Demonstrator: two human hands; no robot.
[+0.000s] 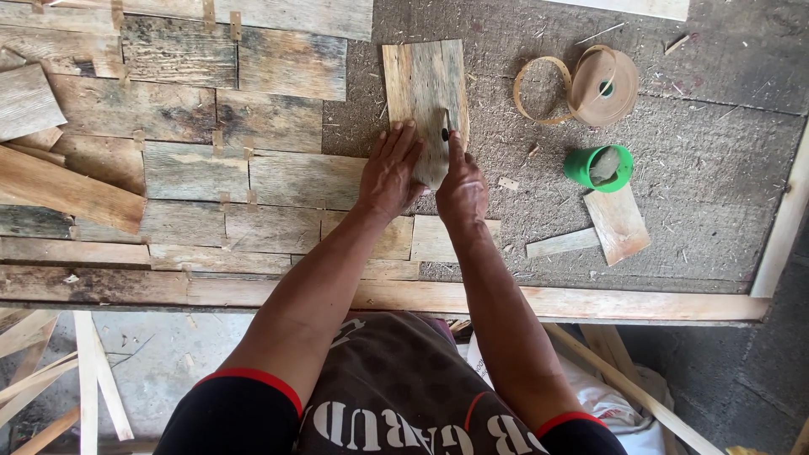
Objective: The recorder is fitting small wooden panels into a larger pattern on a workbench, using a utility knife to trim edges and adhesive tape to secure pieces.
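Note:
A weathered wooden plank piece (424, 84) lies upright on the grey board, just right of a patchwork of old wood pieces (194, 168). My left hand (389, 173) lies flat on the plank's lower left part, fingers spread. My right hand (461, 190) presses a small dark tool (445, 132) against the plank's lower right edge, index finger stretched along it.
A roll of thin veneer strip (602, 86) with a loose loop (539, 88) lies at the upper right. Below it stand a green cup (600, 166) and two small wood offcuts (618, 222). A pale wooden frame rail (506, 299) borders the near edge. Loose slats (84, 379) lie on the floor.

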